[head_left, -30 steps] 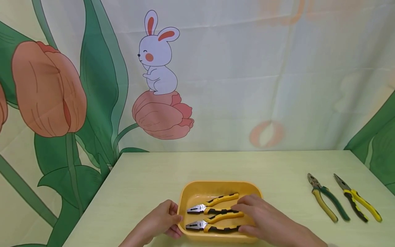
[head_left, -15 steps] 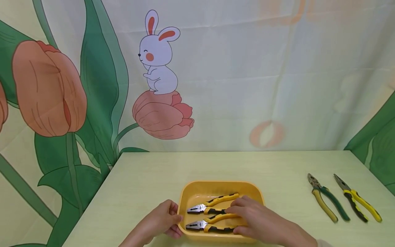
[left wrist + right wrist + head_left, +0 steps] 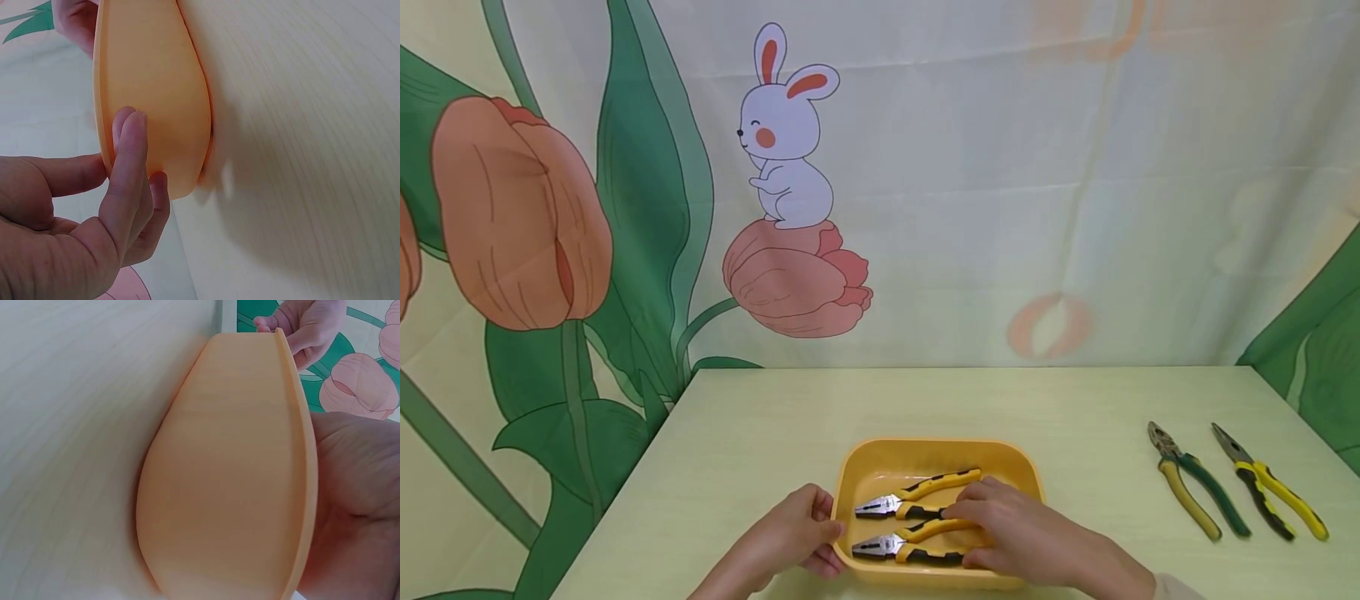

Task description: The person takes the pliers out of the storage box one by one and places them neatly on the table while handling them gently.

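Pinching the left wall of a yellow tray [image 3: 940, 450] between thumb and fingers, the left hand [image 3: 793, 533] stands at the tray's left end. The right hand [image 3: 1026, 533] reaches over the right side, its fingers bent across the handles of the near pliers [image 3: 895, 547]; whether they grip these cannot be told. The far pliers [image 3: 891, 505] lie alongside in the tray, both heads leftward. Well to the right, green-and-olive pliers [image 3: 1171, 454] and long-nose pliers [image 3: 1247, 468] lie on the surface [image 3: 760, 433].

The left hand [image 3: 797, 533] is pointed toward two o'clock, thumb [image 3: 75, 175] and fingers [image 3: 127, 172] pinched. The right hand [image 3: 1026, 533] is turned toward ten o'clock, fingers bent.
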A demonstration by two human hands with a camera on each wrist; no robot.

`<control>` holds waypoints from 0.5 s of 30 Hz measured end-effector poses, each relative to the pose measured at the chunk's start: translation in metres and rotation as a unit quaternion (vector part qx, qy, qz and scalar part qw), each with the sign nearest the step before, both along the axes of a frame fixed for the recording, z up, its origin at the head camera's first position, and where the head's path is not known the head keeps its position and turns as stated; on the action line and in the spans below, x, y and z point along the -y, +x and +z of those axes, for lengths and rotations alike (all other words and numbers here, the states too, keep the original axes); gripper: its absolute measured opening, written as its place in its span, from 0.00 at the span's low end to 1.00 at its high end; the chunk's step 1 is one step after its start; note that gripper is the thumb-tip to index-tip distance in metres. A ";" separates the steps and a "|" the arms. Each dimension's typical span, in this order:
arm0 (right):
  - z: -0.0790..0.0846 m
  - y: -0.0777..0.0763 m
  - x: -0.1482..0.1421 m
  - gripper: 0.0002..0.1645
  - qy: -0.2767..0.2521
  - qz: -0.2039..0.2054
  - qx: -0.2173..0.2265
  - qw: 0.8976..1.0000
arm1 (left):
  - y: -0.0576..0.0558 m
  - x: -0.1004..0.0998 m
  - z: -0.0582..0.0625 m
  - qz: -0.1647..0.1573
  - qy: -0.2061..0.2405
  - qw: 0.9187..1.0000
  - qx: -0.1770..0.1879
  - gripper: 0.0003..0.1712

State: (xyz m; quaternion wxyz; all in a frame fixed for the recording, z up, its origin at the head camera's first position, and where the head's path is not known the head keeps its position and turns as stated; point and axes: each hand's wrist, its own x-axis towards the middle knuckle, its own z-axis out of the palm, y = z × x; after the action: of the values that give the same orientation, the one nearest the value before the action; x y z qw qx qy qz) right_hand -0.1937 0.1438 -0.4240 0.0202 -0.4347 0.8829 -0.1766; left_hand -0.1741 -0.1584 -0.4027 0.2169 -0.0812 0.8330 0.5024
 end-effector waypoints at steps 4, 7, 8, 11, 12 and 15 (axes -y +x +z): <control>-0.003 -0.002 0.003 0.26 0.007 0.002 -0.011 1.000 | 0.000 0.000 -0.001 0.000 0.004 1.000 -0.008 0.10; -0.005 -0.003 0.005 0.26 0.013 0.001 -0.015 1.000 | 0.000 0.000 -0.001 -0.003 0.007 1.000 -0.007 0.10; -0.005 -0.003 0.005 0.26 0.014 0.000 -0.014 1.000 | 0.001 0.001 -0.001 -0.005 0.011 1.000 -0.009 0.10; -0.005 -0.004 0.007 0.26 0.017 -0.005 -0.002 1.000 | 0.003 0.002 -0.001 -0.010 0.025 0.999 -0.016 0.10; -0.005 -0.004 0.007 0.26 0.017 -0.007 0.004 1.000 | 0.003 0.003 -0.001 -0.012 0.030 0.999 -0.020 0.10; -0.005 -0.006 0.009 0.26 0.018 -0.015 0.021 1.000 | 0.004 0.004 -0.001 -0.015 0.039 0.999 -0.028 0.10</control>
State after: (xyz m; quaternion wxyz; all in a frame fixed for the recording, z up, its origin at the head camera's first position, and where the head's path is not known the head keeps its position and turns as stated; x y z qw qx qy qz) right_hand -0.1993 0.1349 -0.4289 0.0442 -0.4172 0.8916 -0.1704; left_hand -0.1698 -0.1622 -0.4041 0.2040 -0.0463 0.8195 0.5336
